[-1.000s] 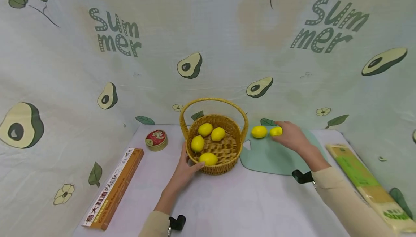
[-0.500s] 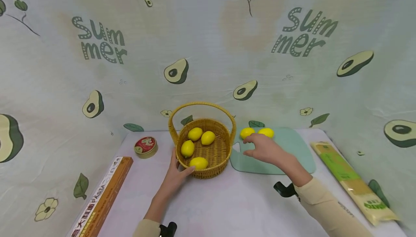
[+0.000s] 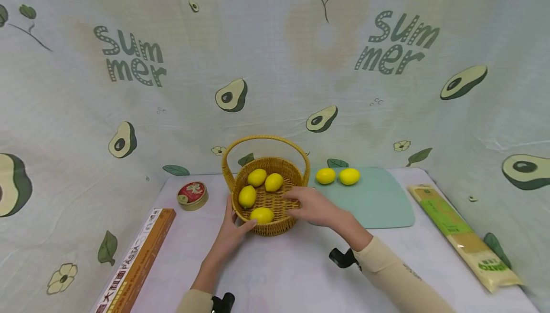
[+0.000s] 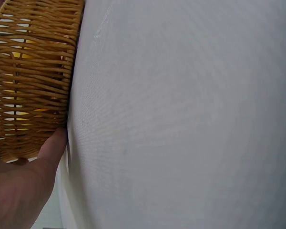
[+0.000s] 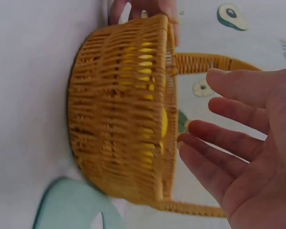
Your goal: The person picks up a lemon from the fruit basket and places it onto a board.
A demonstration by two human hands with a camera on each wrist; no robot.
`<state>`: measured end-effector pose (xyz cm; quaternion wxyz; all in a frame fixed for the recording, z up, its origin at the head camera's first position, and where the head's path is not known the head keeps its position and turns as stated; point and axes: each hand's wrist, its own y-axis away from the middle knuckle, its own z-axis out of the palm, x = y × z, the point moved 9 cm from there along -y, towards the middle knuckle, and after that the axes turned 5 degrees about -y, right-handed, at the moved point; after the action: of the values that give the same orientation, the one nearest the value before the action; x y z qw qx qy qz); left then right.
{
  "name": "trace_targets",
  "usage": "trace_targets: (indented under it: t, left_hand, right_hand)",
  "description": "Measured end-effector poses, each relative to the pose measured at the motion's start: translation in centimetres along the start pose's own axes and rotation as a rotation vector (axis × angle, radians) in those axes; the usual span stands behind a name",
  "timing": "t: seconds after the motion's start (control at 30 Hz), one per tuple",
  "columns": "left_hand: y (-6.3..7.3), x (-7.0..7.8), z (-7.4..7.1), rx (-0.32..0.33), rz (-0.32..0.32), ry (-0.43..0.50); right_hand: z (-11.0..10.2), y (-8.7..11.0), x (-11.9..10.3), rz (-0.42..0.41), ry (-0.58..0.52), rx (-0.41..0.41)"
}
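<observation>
1. Okay, right hand [image 3: 317, 207] hovers over the right side of the wicker basket [image 3: 271, 230], fingers loosely spread, grasping nothing.
2. Left hand [image 3: 231, 237] grips the basket's near-left side, thumb at rim.
3. Four lemons [image 3: 262, 215] inside; two lemons [image 3: 349, 176] on the green cutting board [image 3: 380, 203].
4. Step looks like reaching in for a lemon; next likely calls for closing fingers on one, basket steadied.

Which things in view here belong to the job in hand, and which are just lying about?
Apparently part of the job:
wicker basket, with the left hand touching it and the right hand above it
four lemons inside it
two lemons on the green board
green board

Seemingly just lying about, neither hand touching them:
red-topped tin
pasta box
green-labelled packet
</observation>
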<state>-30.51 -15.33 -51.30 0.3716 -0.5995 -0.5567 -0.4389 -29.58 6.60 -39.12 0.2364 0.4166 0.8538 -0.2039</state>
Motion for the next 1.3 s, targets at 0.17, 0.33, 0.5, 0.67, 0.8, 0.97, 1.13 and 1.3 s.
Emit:
trace_targets:
  t: [0.17, 0.33, 0.5, 0.67, 0.8, 0.97, 1.13, 1.3]
  left_hand:
    - [0.1, 0.2, 0.1, -0.005, -0.003, 0.006]
    - [0.0, 0.4, -0.1, -0.003, 0.006, 0.002]
    - [0.0, 0.4, -0.6, 0.018, 0.001, -0.015]
    - [0.0, 0.2, -0.4, 0.013, -0.001, -0.007]
    - [0.0, 0.3, -0.1, 0.004, 0.011, 0.0]
    - [0.1, 0.5, -0.2, 0.012, 0.021, 0.002]
    - [0.0, 0.2, -0.3, 0.013, 0.018, 0.006]
    - [0.4, 1.0, -0.2, -0.016, 0.0, 0.028]
  right_hand:
    - [2.5, -2.3, 0.1, 0.013, -0.05, -0.035]
    - [4.8, -4.2, 0.5, 0.042, -0.036, -0.091]
    - [6.7, -5.8, 0.7, 0.066, -0.024, -0.135]
    - [8.1, -7.1, 0.2, 0.037, -0.014, -0.131]
    - [8.9, -7.4, -0.5, 0.031, -0.03, -0.16]
    - [9.2, -7.7, -0.9, 0.034, -0.017, -0.172]
    - [9.2, -7.8, -0.7, 0.042, -0.022, -0.161]
    - [9.1, -7.6, 0.1, 0.113, -0.023, -0.142]
